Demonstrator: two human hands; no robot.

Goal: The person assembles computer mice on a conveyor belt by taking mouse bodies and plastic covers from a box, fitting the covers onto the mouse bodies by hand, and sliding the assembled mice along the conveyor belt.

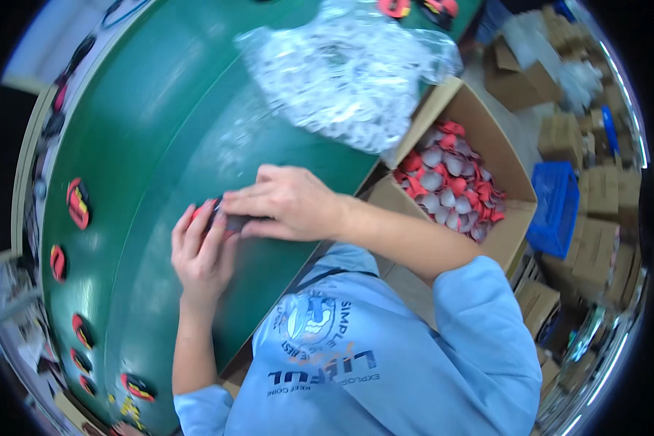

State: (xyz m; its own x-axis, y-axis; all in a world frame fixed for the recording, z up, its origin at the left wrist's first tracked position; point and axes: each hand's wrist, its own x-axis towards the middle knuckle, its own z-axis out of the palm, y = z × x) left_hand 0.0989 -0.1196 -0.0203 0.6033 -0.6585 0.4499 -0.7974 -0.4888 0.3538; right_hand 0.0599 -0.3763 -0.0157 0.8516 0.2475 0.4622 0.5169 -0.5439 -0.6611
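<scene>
Over the green work surface (269,156), my left hand (198,254) and my right hand (291,207) meet on one small red-and-black part (232,225). The left fingers close round it from the left. From the right, the right fingertips and thumb press on it, with a dark greyish area showing between them. Most of this part is hidden by the fingers, so its exact kind cannot be made out. Beyond the right hand lies a clear plastic bag (334,80) full of small whitish pieces.
An open cardboard box (512,171) of red and grey cup-like pieces (454,178) stands by my right arm. Several red-and-black parts (78,203) lie along the left side. A blue crate (552,207) and stacked cartons (596,247) are at right. Another person's hand (126,429) shows at lower left.
</scene>
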